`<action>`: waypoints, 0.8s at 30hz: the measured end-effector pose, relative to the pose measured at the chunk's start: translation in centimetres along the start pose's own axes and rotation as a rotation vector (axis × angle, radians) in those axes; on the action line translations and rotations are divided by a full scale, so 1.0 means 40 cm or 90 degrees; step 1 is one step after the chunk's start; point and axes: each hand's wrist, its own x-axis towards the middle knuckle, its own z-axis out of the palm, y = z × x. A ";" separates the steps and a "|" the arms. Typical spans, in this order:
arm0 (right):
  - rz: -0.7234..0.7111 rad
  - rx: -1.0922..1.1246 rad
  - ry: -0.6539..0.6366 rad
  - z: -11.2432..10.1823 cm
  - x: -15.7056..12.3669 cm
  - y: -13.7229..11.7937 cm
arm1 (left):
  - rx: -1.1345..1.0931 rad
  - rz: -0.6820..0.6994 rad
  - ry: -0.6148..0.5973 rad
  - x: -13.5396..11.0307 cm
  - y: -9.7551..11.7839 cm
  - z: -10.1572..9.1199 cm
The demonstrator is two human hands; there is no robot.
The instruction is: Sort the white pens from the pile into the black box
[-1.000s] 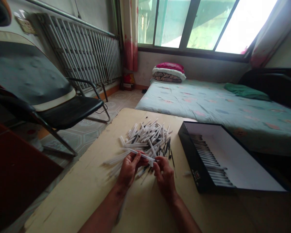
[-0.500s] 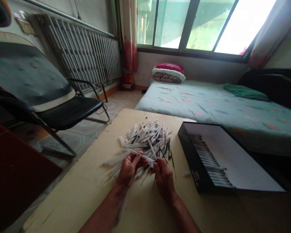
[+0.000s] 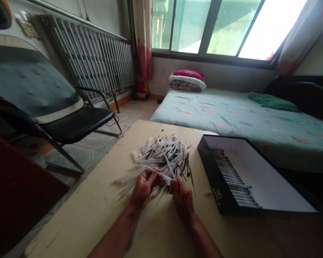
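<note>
A heap of white pens and pen parts [image 3: 164, 154] lies on the pale yellow table [image 3: 102, 215]. My left hand [image 3: 143, 188] is closed round a white pen barrel [image 3: 157, 173] at the near edge of the heap. My right hand [image 3: 182, 197] pinches the right end of that same barrel, fingers pressed together. Both hands hover just above the table, close to each other. To the right stands an open black box [image 3: 220, 193] with a white inside, a row of finished pens [image 3: 233, 177] lined along its left side.
A black folding chair [image 3: 70, 125] stands left of the table, in front of a white radiator [image 3: 97, 57]. Beyond the table is a bed [image 3: 231, 114] with a light green sheet, folded bedding and a window above it. A dark red cabinet [image 3: 16, 186] is at near left.
Both hands stay on the same pen barrel; my right hand's fingers have shifted slightly along its end. Nothing else has moved.
</note>
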 end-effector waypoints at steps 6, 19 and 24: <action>0.000 0.019 0.002 0.001 0.000 0.001 | -0.005 0.008 0.020 0.000 0.001 0.000; -0.008 0.019 0.015 0.001 0.000 -0.002 | -0.002 0.008 0.005 -0.001 0.002 -0.001; -0.004 -0.006 0.016 0.003 -0.004 0.007 | 0.012 0.008 -0.024 -0.003 0.004 -0.001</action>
